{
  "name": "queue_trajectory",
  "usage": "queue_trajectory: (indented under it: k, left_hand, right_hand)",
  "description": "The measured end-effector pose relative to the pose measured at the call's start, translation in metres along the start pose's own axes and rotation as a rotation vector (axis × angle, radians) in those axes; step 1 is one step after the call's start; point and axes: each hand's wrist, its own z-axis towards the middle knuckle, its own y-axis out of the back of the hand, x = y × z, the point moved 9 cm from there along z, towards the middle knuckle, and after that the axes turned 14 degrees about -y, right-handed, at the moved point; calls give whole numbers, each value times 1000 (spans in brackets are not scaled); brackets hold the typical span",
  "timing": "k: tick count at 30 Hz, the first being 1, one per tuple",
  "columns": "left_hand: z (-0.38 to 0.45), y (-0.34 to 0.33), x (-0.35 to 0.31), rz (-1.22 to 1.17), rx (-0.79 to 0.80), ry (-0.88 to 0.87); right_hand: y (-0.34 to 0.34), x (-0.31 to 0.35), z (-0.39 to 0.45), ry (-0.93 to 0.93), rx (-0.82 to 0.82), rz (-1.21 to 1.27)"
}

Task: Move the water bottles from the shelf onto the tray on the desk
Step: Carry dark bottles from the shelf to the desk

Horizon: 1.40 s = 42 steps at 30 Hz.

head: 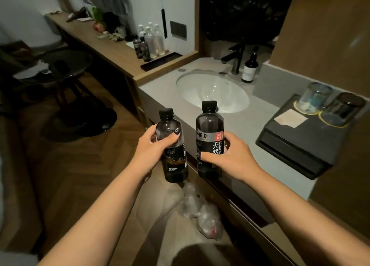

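Gripping one dark water bottle apiece, the left hand wraps its bottle and the right hand its own, both upright over the floor beside the sink counter. Carrying two probably halves the trips to the black tray on the wooden desk, where other bottles already stand.

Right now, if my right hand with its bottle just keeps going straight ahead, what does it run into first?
Probably the sink basin: the right hand holds its dark bottle at the counter's near edge, and the basin lies directly beyond. Depth is unclear; held high enough, it may pass over to the faucet.
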Motion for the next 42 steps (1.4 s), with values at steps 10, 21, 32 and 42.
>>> queue_trajectory:
  k: [10,21,32,42]
  left_hand:
    - [98,84,23,-4,-107,16]
    - [254,130,30,-20,-139,-14]
    - [373,200,48,-53,-137,-12]
    - [494,302,77,-48,-49,26]
  right_hand:
    - [-75,74,103,73,93,-52]
    - [-122,166,254,114,190,-27]
    - [-180,227,354,134,137,-57]
    - [-271,293,441,62,48,3]
